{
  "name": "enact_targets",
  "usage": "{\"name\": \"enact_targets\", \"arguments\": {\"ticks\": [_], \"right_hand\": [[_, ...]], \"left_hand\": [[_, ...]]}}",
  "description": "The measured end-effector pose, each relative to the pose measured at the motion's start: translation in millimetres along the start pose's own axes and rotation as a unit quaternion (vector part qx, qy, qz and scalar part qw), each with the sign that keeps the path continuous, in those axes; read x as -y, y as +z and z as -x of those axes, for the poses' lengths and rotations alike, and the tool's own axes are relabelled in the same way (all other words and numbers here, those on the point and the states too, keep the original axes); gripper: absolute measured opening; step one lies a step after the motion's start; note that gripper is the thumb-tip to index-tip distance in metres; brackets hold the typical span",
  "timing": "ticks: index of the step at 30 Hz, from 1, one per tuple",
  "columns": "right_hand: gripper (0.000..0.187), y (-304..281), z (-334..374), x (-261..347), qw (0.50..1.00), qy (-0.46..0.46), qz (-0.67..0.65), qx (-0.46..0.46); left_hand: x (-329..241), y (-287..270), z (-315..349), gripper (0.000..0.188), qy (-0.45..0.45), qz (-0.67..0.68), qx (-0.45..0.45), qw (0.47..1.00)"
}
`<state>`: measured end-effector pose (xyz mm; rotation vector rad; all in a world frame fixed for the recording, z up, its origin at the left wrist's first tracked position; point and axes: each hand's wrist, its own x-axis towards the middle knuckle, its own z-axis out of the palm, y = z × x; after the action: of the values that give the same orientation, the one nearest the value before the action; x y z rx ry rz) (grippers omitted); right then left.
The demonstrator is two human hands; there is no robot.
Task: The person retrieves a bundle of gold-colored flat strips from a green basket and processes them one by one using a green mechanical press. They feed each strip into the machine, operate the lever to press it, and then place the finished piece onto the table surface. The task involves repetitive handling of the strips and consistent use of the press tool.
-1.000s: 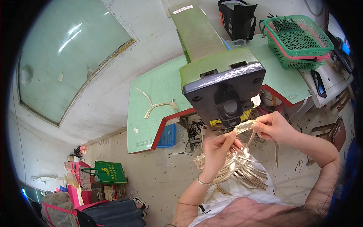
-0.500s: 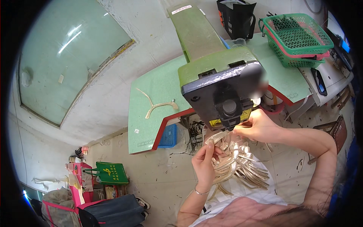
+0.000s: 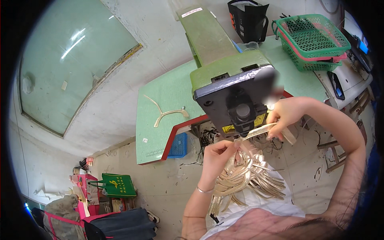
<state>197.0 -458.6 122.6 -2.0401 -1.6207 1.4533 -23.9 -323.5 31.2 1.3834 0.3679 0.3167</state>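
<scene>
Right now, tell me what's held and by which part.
A gold strap: left hand pinches near its left end, right hand grips it farther right.

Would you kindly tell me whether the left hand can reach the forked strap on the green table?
Probably yes: the forked strap lies uncovered, though the left hand seems busy pinching a gold strap.

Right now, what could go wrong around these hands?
The left hand appears close to the black machine head, so it might get pinched if that moved. The gold strap, pinched by the right hand, could twist or slip. The heap of straps might tangle.
</scene>
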Motion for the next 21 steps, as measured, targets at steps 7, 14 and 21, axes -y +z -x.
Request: {"name": "enact_targets", "arguments": {"ticks": [7, 14, 21], "right_hand": [[0.035, 40.1, 4.7, -22.8, 0.906, -0.03, -0.386, -0.173], [0.041, 42.5, -4.3, -12.4, 0.872, -0.022, -0.474, -0.12], [0.027, 51.3, -11.1, -3.8, 0.921, -0.112, -0.342, -0.148]], "left_hand": [[20.6, 10.1, 19.7, 0.019, 0.06, 0.047, -0.105, 0.991], [23.3, 4.4, 39.2, 0.019, 0.045, 0.075, -0.158, 0.984], [23.8, 1.6, 52.3, 0.021, 0.049, 0.13, -0.207, 0.968]]}}
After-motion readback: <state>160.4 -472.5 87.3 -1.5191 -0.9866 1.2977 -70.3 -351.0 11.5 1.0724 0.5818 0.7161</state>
